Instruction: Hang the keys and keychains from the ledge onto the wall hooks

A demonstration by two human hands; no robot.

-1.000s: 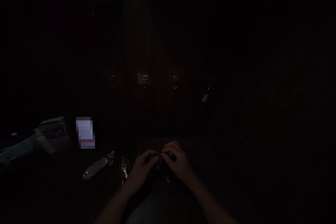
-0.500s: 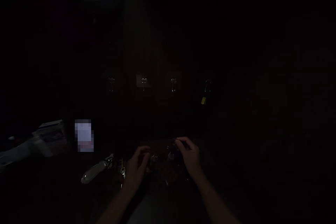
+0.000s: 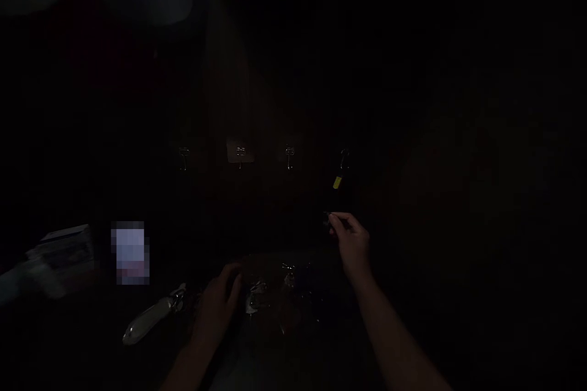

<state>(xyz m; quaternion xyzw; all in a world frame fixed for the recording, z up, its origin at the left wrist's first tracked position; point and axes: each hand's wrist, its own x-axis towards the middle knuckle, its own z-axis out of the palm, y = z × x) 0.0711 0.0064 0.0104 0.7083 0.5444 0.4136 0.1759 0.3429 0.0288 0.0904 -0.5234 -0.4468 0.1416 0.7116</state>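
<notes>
Here at frame's centre right, right hand (image 3: 354, 247) up, thumb and forefinger pinched on small dark item (image 3: 327, 220), just below yellow tag (image 3: 337, 182); too dark to name item. Left hand (image 3: 216, 302) low, left of centre, thumb and fingers apart, beside shiny metal pieces (image 3: 251, 303) at lower centre. Over at left edge, box (image 3: 68, 253), contents too dark to tell. Pale-handled tool (image 3: 149, 322) lying lower left. Across middle, row of wire hooks (image 3: 289, 151), yellow tag below rightmost one.
</notes>
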